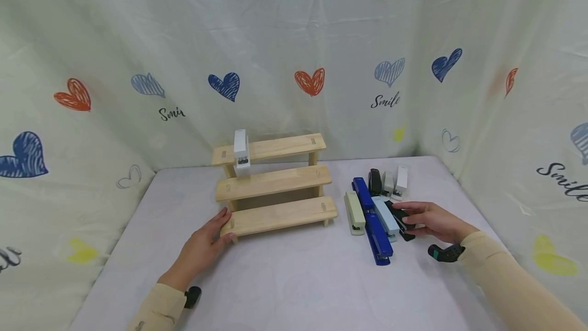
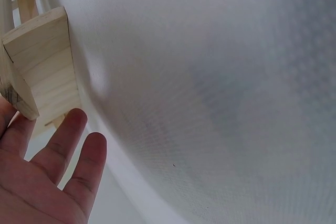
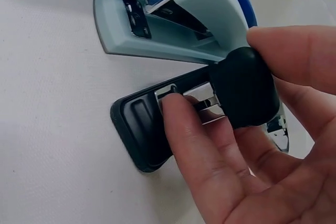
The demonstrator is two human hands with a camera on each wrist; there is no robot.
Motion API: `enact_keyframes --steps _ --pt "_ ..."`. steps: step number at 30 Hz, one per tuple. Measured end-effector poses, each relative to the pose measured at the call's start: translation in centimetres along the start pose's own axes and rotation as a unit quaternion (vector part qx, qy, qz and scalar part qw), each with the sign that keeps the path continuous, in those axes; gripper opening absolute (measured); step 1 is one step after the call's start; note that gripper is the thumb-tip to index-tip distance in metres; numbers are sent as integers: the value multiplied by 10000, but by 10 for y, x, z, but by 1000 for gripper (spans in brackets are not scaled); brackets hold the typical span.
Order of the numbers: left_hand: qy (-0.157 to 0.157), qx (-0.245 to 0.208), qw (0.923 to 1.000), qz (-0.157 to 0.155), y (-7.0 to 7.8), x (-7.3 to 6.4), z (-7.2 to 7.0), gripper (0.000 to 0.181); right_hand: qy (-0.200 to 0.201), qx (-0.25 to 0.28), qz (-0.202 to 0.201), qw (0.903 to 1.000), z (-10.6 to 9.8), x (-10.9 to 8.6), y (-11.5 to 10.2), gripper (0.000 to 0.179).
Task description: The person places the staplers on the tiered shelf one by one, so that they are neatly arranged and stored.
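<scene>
right hand [image 1: 429, 220] pinches the black stapler [image 3: 247, 90]; a sloppy lift could snag the light-blue stapler [image 1: 385, 216] alongside. left hand [image 1: 202, 247] grips the shelf [image 1: 280, 217]; a jolt might tip it.

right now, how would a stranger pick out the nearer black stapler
Right of the three-tier wooden shelf, find the light blue stapler. Just right of it is the black stapler; unlike its neighbours, it is pinched by the right hand.

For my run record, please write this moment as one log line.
left hand: touches wooden rack; right hand: holds black stapler; top shelf: white stapler
</scene>
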State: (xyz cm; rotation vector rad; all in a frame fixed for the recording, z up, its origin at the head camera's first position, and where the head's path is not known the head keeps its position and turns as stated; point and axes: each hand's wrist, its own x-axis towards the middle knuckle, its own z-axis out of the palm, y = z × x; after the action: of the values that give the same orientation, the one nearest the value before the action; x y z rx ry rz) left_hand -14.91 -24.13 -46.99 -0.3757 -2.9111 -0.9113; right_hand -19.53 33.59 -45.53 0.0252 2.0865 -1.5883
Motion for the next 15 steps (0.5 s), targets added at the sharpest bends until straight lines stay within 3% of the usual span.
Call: enact_keyframes --steps 15 --pt "95 102 9998 103 1 0 0 64 -60 206 49 9998 -2 -1 1 54"
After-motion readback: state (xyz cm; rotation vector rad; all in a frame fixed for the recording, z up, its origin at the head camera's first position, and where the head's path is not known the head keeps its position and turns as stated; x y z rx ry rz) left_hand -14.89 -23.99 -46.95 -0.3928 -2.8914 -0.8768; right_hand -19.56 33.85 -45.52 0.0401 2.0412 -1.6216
